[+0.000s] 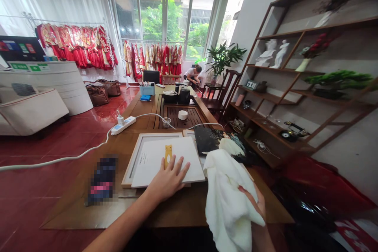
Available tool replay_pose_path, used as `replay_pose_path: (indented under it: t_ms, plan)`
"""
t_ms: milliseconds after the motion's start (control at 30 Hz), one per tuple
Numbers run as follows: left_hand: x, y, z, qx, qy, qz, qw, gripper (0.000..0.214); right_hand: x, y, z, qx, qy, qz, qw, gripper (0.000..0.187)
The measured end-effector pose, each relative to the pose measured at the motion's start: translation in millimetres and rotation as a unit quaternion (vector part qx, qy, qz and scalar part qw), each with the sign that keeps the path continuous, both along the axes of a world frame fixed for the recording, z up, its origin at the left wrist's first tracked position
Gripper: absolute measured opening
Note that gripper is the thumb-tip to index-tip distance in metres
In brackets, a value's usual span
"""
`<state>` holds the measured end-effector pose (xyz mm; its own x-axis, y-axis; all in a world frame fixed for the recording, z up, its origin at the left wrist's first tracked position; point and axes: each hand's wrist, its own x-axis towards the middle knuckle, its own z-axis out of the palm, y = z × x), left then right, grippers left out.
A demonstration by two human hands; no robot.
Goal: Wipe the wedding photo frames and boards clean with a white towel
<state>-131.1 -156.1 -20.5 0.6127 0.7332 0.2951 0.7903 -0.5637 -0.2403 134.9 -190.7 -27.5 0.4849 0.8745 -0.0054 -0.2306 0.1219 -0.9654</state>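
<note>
My left hand [169, 179] lies flat with its fingers spread on a white board [153, 175]. A gold metal hanger piece [168, 152] sits on that board, by my fingertips, and small dark print runs near its left side. The board rests tilted across a light wooden frame [129, 171]. In my right hand [256, 201] is a bunched white towel [226, 189], which hangs down past the table's front edge and hides part of the fingers. Just behind the towel lies a dark panel with a printed picture [206, 139].
On the wooden table stand a tea tray [193, 115] with a white cup [183, 115], a power strip [123, 125] and a blurred-out dark item [102, 181]. Right of the table rises a wooden shelf [267, 96]. A person [193, 74] crouches near the windows.
</note>
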Motion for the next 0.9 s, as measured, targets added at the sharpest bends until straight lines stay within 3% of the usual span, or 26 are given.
replay_pose_path:
  t_ms: [400,900]
  plan:
    - [0.7,-2.7,-0.4,0.060,0.026,-0.002,0.998,0.054,6.4,4.3,-10.8,-0.022,0.023,0.019,0.999,0.050]
    - [-29.2,-14.7,30.5,0.123,0.064,-0.017,0.990,0.052,9.1,10.1,-23.6,-0.022,0.001,0.052,0.998,0.053]
